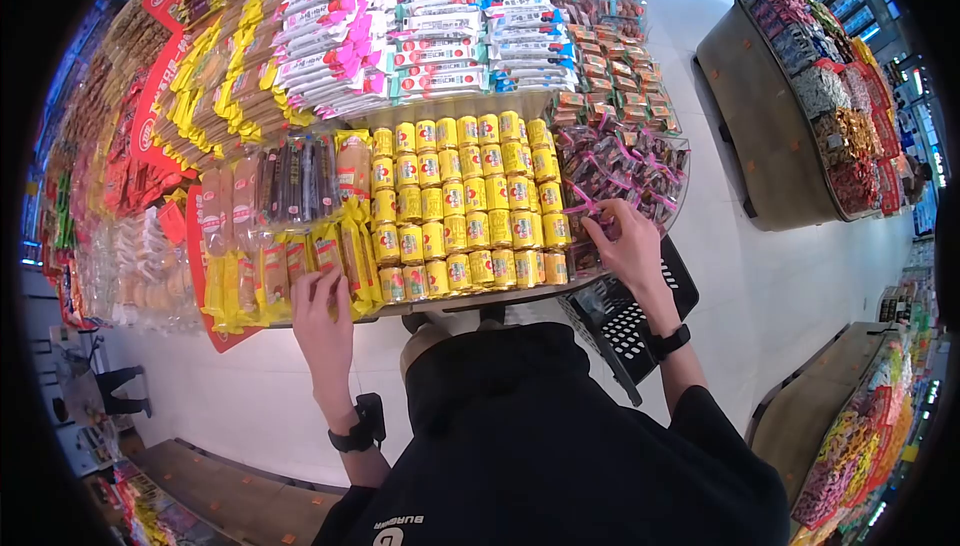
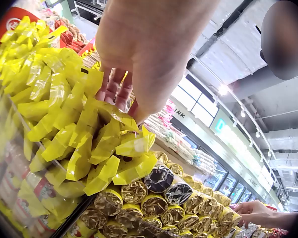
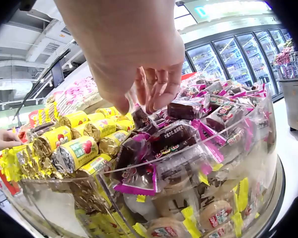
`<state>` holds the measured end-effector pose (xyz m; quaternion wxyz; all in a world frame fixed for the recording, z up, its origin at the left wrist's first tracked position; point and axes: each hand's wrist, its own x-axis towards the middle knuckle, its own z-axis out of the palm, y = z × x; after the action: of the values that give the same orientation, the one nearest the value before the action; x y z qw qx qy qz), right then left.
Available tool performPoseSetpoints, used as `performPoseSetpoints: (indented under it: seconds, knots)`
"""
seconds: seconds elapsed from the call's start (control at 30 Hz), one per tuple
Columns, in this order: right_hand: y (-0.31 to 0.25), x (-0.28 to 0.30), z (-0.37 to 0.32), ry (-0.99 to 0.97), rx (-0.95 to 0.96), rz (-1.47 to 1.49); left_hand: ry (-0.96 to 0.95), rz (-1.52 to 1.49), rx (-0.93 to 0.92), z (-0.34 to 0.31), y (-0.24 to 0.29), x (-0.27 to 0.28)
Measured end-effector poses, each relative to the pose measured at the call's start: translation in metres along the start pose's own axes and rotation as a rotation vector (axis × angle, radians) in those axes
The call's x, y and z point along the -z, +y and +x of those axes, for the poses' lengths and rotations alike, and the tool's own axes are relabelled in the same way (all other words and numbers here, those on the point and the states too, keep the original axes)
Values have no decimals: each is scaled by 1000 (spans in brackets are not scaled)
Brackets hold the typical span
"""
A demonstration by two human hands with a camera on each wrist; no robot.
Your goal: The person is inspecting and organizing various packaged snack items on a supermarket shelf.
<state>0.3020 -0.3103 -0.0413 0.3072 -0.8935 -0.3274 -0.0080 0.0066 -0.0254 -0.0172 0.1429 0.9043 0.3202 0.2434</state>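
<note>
My left hand (image 1: 322, 311) reaches over yellow-wrapped packets (image 1: 245, 281) at the display's front edge, fingers slightly bent. In the left wrist view that hand (image 2: 144, 54) hangs above the yellow wrapper ends (image 2: 89, 119), fingertips partly hidden behind them. My right hand (image 1: 632, 246) is over dark packets with pink edges (image 1: 625, 171), thumb and fingers apart. The right wrist view shows this hand (image 3: 134, 59) bent down, fingertips close to a dark packet (image 3: 174, 136); whether they touch it is unclear. Yellow cylindrical packs (image 1: 465, 196) lie in rows between the hands.
White-and-pink packets (image 1: 335, 36) and blue-and-white packets (image 1: 525, 41) fill the display's far part. A black perforated basket (image 1: 630, 331) is below the right forearm. Clear plastic walls (image 3: 139, 173) border the bins. Another display (image 1: 765, 111) stands across the aisle at right.
</note>
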Motion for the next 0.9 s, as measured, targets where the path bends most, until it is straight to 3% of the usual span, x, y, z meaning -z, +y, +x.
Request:
performPoseSetpoints:
  seconds: [0.9]
  knots:
    - [8,-14,7,23,64,-18,28,-91,50,5,1,-1]
